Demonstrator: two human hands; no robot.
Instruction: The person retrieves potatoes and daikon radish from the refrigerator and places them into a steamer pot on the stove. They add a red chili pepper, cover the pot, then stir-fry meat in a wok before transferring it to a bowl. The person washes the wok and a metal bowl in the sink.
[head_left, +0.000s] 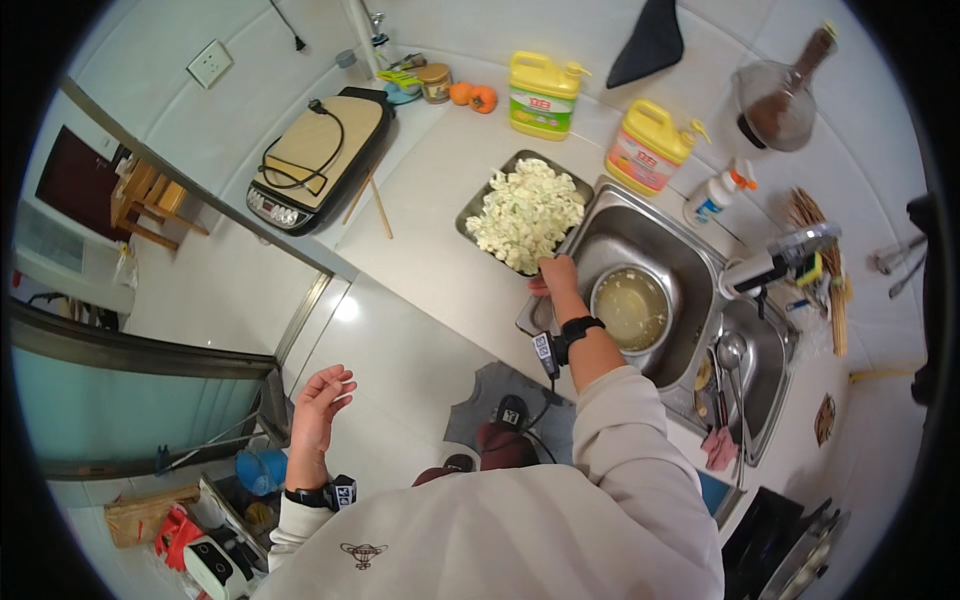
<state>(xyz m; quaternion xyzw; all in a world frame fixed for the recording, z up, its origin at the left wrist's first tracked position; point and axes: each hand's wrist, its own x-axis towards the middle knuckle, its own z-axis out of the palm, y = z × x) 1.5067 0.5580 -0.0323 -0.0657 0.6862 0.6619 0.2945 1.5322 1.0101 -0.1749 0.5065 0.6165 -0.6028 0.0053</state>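
Chopped cauliflower (529, 210) is heaped in a rectangular metal tray (472, 221) on the counter, left of the sink. My right hand (556, 276) is at the tray's near corner, its fingers around the rim; part of the grip is hidden. Close to that forearm, a round metal bowl (630, 309) of cloudy water with small white bits stands in the larger basin of the stainless steel sink (694, 255). Away from the counter, my left hand (324, 397) hangs over the tiled floor, fingers loosely curled and apart, holding nothing.
Two yellow detergent jugs (546, 97) and a spray bottle (712, 196) stand behind the tray and sink. The faucet (765, 270) rises beside the basins; a ladle (731, 351) lies in the smaller one. Left are chopsticks (381, 210), an electric griddle (315, 165) and orange fruits (481, 99).
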